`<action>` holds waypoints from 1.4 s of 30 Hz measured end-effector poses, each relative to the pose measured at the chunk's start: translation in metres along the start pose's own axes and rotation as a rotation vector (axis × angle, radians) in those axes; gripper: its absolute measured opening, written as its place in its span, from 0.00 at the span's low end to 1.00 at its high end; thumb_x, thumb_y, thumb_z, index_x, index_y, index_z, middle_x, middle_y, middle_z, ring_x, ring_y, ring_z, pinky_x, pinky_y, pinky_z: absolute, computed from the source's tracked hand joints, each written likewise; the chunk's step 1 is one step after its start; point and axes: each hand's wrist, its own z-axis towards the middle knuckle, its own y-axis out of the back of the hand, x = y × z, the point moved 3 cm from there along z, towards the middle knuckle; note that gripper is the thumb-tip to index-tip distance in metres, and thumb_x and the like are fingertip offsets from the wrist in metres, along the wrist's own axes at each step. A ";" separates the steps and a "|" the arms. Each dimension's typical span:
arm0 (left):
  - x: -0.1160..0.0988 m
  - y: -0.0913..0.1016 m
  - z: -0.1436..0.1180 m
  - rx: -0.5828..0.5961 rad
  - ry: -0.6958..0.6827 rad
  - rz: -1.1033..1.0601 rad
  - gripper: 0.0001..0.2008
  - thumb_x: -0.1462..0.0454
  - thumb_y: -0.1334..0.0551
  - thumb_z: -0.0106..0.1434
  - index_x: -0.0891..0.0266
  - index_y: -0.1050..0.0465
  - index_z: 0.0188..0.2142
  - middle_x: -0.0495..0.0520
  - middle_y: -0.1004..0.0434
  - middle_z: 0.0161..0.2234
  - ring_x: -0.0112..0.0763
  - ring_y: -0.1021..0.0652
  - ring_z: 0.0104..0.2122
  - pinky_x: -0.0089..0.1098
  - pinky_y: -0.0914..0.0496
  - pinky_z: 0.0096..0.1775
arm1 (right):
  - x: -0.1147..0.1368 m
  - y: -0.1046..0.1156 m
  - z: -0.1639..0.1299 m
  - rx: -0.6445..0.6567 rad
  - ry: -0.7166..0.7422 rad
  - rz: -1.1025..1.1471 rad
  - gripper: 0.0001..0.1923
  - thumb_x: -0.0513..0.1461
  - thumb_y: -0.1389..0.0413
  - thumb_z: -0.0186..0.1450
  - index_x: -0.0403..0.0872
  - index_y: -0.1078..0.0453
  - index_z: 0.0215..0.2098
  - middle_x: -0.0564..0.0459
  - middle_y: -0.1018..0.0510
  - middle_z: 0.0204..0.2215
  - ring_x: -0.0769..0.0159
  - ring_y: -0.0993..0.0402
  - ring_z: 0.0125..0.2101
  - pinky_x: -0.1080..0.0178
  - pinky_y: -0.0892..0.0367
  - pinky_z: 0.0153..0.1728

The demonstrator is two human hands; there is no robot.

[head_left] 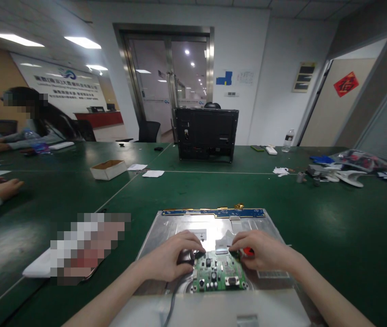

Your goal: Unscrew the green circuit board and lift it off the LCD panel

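A green circuit board (218,272) lies over the silver metal back of a flat display panel (152,236). The fingers of my left hand (176,254) are bent round the board's upper left corner, by a dark cable. At the upper right corner, my right hand (264,250) grips the board with its fingertips. A small red thing (248,251) shows between the right fingers; its kind is hidden. A flat ribbon connector (222,245) meets the board's top edge between both hands. Along the panel's far edge runs a blue circuit strip (241,212).
A black monitor casing (207,134) stands across the green table (193,188). To the left are a blurred phone-like item (91,250), a small open box (109,170) and other people's hands (1,188). Loose parts (332,174) and a bottle (287,141) are at right.
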 end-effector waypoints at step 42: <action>0.012 0.001 0.004 -0.037 -0.064 -0.118 0.14 0.61 0.46 0.70 0.62 0.27 0.31 0.52 0.27 0.32 0.32 0.27 0.33 0.30 0.35 0.37 | -0.011 0.001 0.002 -0.086 -0.025 0.072 0.12 0.40 0.48 0.68 0.47 0.23 0.34 0.52 0.21 0.28 0.67 0.30 0.29 0.63 0.38 0.35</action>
